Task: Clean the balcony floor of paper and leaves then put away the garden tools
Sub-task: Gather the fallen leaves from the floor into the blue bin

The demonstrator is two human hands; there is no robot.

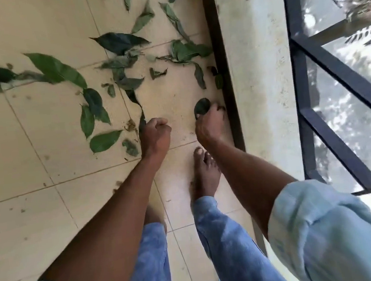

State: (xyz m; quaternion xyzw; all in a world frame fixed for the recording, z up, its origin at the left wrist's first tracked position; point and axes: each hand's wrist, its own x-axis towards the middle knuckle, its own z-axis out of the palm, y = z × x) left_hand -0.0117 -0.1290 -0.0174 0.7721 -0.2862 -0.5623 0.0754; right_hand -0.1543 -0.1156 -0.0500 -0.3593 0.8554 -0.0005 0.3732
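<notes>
Several green leaves (56,69) lie scattered over the beige tiled balcony floor (20,133), most of them ahead of me and to the left. My right hand (209,125) reaches down near the dark floor strip and pinches a small dark round leaf (202,109) at its fingertips. My left hand (155,135) hangs beside it with fingers curled into a fist; a dark leaf tip (141,122) shows at its left edge, and I cannot tell whether the hand holds it. No paper or garden tools show.
A dark strip (223,68) runs along the foot of a pale concrete parapet (257,76) on the right, topped by a dark metal railing (301,84). My bare right foot (203,174) stands just behind my right hand. Trouser legs fill the bottom.
</notes>
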